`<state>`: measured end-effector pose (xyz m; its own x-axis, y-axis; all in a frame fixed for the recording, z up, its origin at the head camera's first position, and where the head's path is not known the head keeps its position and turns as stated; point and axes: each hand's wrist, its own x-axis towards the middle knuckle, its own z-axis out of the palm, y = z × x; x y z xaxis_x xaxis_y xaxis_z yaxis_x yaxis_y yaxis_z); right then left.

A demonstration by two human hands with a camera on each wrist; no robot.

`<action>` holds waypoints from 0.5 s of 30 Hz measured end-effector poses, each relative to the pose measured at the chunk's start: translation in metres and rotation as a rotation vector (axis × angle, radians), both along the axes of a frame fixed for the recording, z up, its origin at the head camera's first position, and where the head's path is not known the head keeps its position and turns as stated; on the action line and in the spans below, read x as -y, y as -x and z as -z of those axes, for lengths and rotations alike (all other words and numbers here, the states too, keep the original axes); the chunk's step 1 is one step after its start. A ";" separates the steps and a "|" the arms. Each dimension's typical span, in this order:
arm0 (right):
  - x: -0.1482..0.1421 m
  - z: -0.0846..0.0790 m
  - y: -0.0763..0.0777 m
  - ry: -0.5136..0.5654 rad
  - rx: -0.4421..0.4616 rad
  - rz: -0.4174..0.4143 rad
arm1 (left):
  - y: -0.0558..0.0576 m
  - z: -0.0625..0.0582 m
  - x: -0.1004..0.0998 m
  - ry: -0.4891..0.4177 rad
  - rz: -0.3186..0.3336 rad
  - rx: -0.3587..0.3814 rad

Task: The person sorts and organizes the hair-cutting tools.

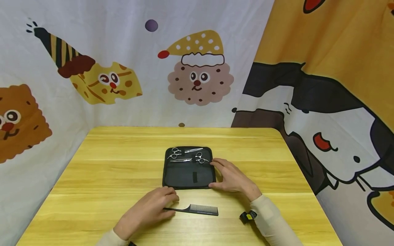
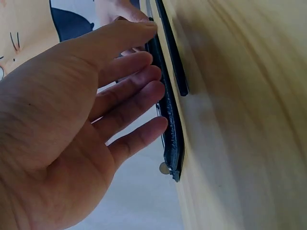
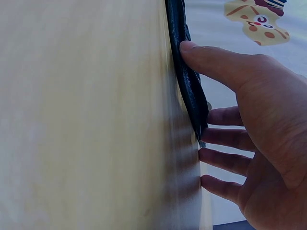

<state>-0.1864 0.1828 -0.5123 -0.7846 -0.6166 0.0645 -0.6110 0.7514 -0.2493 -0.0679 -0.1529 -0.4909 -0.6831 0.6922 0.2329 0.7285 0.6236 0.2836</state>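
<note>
A black zip case (image 1: 181,176) lies opened flat on the table, with two pairs of silver hairdressing scissors in its upper half, one pair (image 1: 181,160) below the other (image 1: 193,150). My right hand (image 1: 232,177) is at the case's right side. Its thumb touches the case edge (image 3: 184,72) in the right wrist view, and the fingers reach along the side. In front of the case lies a black tail comb (image 1: 204,209), teeth facing away from me. My left hand (image 1: 150,206) hovers by the comb's tail and the case's front left corner, fingers loosely bent, gripping nothing.
The wooden table (image 1: 107,164) has rounded far corners. A printed cloth (image 1: 129,112) with cartoon figures hangs behind it and along both sides. A black strap device (image 1: 248,216) sits at the right wrist.
</note>
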 end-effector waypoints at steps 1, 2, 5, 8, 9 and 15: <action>0.000 0.000 0.000 0.000 0.001 0.000 | 0.000 0.000 0.000 0.014 0.002 0.004; 0.000 0.000 0.000 0.000 0.002 0.001 | 0.000 0.000 0.000 0.028 0.005 0.011; 0.000 0.000 0.000 0.002 0.005 0.000 | 0.000 0.002 -0.001 0.061 0.011 0.035; -0.001 0.001 0.000 0.004 0.001 -0.002 | -0.001 0.003 -0.002 0.076 0.008 0.054; -0.001 0.001 0.000 0.006 -0.001 -0.002 | -0.001 0.003 -0.002 0.078 0.005 0.059; -0.001 0.002 0.000 0.011 -0.009 -0.006 | -0.001 0.003 -0.004 0.092 -0.019 0.079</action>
